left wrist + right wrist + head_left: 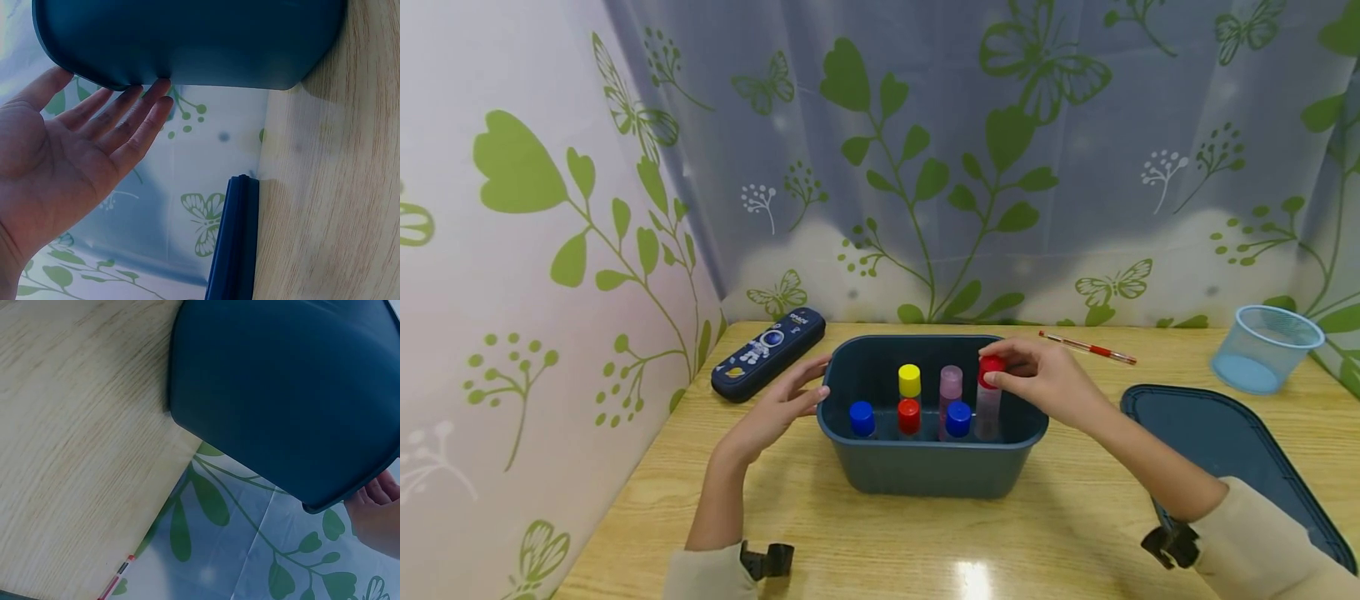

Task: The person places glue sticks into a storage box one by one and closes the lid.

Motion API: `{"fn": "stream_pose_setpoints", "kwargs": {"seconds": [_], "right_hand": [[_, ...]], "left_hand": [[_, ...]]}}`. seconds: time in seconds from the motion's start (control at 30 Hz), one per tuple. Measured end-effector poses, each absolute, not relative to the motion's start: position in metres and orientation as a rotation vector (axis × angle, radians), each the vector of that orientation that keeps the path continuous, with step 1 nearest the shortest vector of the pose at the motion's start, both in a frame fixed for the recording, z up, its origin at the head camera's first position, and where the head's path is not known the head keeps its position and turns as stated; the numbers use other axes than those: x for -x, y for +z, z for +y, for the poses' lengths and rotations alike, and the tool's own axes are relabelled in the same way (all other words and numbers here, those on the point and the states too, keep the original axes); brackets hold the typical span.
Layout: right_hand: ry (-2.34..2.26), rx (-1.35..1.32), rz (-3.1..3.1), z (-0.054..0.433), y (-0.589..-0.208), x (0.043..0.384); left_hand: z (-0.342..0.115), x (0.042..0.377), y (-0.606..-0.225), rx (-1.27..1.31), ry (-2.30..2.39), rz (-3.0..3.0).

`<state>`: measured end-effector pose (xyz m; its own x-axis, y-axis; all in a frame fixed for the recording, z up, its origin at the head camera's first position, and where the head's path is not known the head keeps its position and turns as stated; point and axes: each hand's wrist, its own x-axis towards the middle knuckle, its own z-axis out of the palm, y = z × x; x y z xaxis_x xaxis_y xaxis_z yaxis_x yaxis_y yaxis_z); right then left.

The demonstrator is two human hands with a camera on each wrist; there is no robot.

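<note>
A dark teal plastic bin (932,471) stands on the table with several small clear bottles upright inside, capped in blue, red, yellow and pink. My right hand (1052,379) reaches over the bin's right end and pinches the red cap of a clear bottle (988,417) between thumb and fingers. That bottle sits higher than its neighbours. Beside it are a pink-capped bottle (951,383) and a blue-capped bottle (958,419). At the bin's left end, my left hand (778,408) touches the rim, its fingers extended along the outer wall in the left wrist view.
A dark blue astronaut pencil case (769,353) lies behind my left hand. On the right are a red pen (1086,347), a light blue mesh basket (1266,350) and a flat dark teal lid (1217,450). A patterned curtain (925,208) hangs behind the table.
</note>
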<state>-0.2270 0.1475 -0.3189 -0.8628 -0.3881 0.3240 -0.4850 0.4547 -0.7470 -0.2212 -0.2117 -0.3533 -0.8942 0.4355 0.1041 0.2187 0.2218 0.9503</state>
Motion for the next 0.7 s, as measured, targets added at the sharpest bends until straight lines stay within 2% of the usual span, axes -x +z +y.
{"fn": "stream_pose_setpoints", "kwargs": {"seconds": [0.7], "right_hand": [[1.145, -0.9, -2.763, 0.1506, -0.3268, 0.2304]], "left_hand": [[-0.212, 0.2217, -0.354, -0.628, 1.739, 2.311]]}}
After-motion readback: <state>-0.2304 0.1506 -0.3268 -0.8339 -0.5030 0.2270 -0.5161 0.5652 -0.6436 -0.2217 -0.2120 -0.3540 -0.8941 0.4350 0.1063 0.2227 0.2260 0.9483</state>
